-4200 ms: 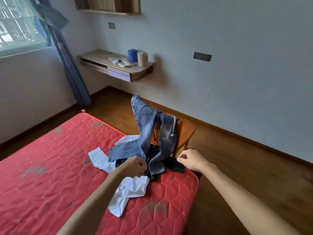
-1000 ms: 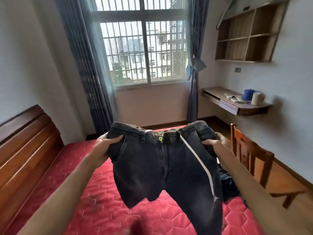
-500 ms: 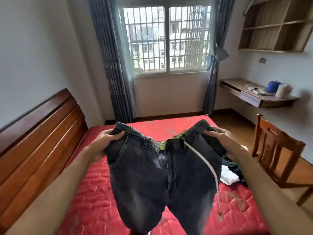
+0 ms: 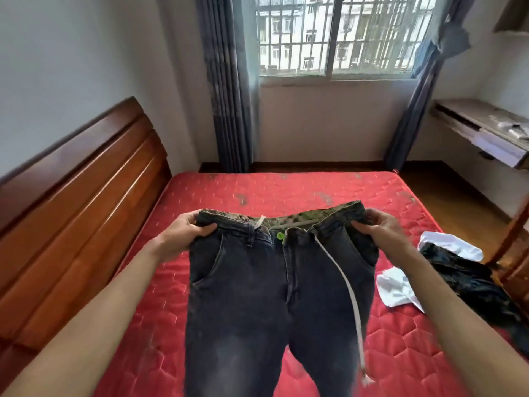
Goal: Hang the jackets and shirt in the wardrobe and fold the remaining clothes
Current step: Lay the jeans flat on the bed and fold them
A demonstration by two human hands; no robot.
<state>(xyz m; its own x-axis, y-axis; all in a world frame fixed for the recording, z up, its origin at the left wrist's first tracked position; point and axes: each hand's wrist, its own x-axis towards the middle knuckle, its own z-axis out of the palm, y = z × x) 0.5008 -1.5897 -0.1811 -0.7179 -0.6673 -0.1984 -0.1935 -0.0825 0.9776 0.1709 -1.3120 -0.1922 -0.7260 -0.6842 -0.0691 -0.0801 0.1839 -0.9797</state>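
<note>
I hold a pair of dark grey jeans (image 4: 257,296) spread out by the waistband over the red mattress (image 4: 223,193). My left hand (image 4: 186,232) grips the left end of the waistband, and my right hand (image 4: 378,230) grips the right end. A white drawstring (image 4: 347,285) hangs down the front of the jeans. The legs drop out of view at the bottom. To the right on the mattress lie a crumpled white garment (image 4: 398,285) and a dark garment (image 4: 469,282).
A wooden headboard (image 4: 74,202) runs along the left side of the bed. Behind the bed are a barred window (image 4: 335,35) and grey curtains (image 4: 226,90). A wall-mounted desk (image 4: 483,133) and part of a wooden chair (image 4: 512,247) stand at the right.
The jeans were picked up from the pile by the chair. Over the last second my view turned left and tilted down, and both hands lowered the jeans toward the mattress.
</note>
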